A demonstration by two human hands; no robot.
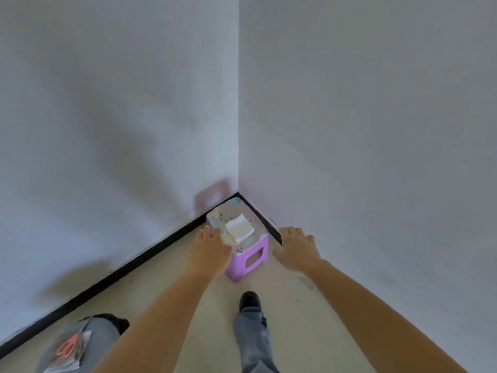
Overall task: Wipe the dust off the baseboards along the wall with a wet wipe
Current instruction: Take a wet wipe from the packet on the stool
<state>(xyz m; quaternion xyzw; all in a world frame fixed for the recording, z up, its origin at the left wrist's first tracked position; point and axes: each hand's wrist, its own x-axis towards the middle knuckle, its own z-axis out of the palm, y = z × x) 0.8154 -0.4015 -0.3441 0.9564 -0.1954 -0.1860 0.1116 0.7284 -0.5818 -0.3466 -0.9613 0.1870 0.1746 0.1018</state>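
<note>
- Left hand (208, 249): fingers extended and slightly apart, holding nothing. It sits at the left edge of the purple stool (248, 261). Contact with the stool cannot be confirmed.
- Right hand (295, 250): fingers spread, holding nothing. It is positioned just right of the stool, above the floor.
- Wet wipe (239, 228): a folded white square lying flat on the stool's patterned top, between the two hands and nearer the left. Neither hand touches it.
- Handling (estimated): the wipe is light, soft and limp. Its damp layers are likely to cling to each other and to the stool top.
- Take-hold point: pinch a corner or the folded edge between thumb and forefinger, then lift.
- After lifting: expect the wipe to sag. Fold or bunch it against the fingers to form a firm wiping pad.
- Stool: appears to be light plastic. It stands in the corner and may slide if pushed.
- Baseboard (121, 273): a narrow, rigid black strip running along both walls to the corner, partly hidden behind the stool.
</note>
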